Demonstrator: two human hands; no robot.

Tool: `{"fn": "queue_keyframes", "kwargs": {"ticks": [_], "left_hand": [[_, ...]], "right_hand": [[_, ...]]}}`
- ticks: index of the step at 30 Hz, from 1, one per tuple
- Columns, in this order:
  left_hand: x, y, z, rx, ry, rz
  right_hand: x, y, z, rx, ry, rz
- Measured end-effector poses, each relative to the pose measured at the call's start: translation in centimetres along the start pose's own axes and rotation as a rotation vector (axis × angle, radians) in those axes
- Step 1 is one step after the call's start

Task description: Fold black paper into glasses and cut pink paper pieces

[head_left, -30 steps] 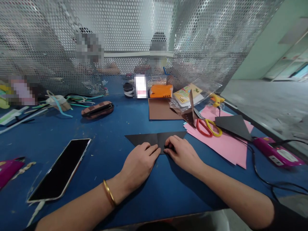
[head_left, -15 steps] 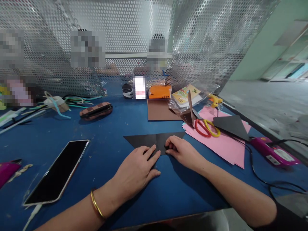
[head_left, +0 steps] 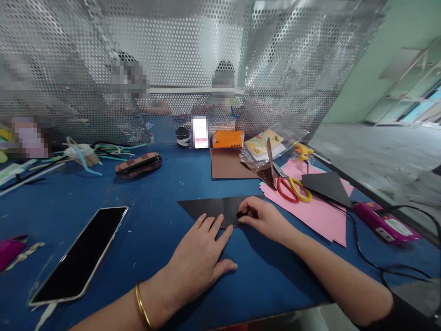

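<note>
A folded piece of black paper [head_left: 203, 207] lies flat on the blue tabletop [head_left: 155, 197], a crease line running down its middle and its left end pointed. My left hand [head_left: 198, 253] is open, palm down, with its fingertips on the paper's near edge and the thumb stretched out over the table. Over the right part of the paper, my right hand [head_left: 263, 218] is closed in a pinch. A small black object [head_left: 240, 214] pokes out between its thumb and fingers; its kind is hidden by the hand.
On the right are scissors [head_left: 288, 191], pink paper sheets [head_left: 317, 216], black paper [head_left: 327, 186] and a purple power strip [head_left: 386, 223]. Brown paper [head_left: 229, 164] and an orange pack [head_left: 228, 139] lie behind. A phone [head_left: 81, 255] and a checked pouch [head_left: 138, 164] are left.
The view has tilted up slightly. My left hand has slid back towards the paper's near edge, its thumb spread wider. My right hand stays pinched at the paper's right part.
</note>
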State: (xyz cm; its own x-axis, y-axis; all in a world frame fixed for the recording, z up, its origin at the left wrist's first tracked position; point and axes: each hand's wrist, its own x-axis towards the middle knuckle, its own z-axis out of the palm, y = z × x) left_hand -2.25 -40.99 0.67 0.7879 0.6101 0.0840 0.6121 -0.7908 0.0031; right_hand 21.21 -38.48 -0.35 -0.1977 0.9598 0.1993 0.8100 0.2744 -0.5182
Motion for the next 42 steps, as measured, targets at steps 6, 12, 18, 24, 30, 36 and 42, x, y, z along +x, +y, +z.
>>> {"fn": "queue_keyframes", "kwargs": {"ticks": [6, 12, 18, 24, 30, 36, 42], "left_hand": [[0.0, -0.4, -0.4, -0.058, -0.056, -0.012], [-0.2, -0.4, -0.3, -0.134, -0.028, -0.036], [-0.3, -0.4, 0.2, -0.147, -0.009, -0.042], [-0.4, -0.3, 0.3, -0.136, -0.009, -0.041], [-0.4, -0.4, -0.1, -0.181, -0.034, -0.056], [-0.4, -0.4, 0.0, -0.18, 0.0, -0.052], [-0.3, -0.4, -0.1, -0.15, -0.012, -0.047]], "right_hand": [[3.8, 3.7, -3.5, -0.332, 0.296, 0.198], [3.1, 4.7, -5.1, -0.432, 0.377, 0.307], [2.6, 3.3, -5.3, -0.329, 0.484, 0.229], [9.0, 3.1, -0.6, -0.19, 0.477, 0.099], [12.4, 4.7, 2.6, -0.084, 0.445, 0.09], [12.7, 6.7, 2.9, -0.033, 0.425, 0.12], [12.8, 6.6, 2.9, -0.047, 0.423, 0.154]]}}
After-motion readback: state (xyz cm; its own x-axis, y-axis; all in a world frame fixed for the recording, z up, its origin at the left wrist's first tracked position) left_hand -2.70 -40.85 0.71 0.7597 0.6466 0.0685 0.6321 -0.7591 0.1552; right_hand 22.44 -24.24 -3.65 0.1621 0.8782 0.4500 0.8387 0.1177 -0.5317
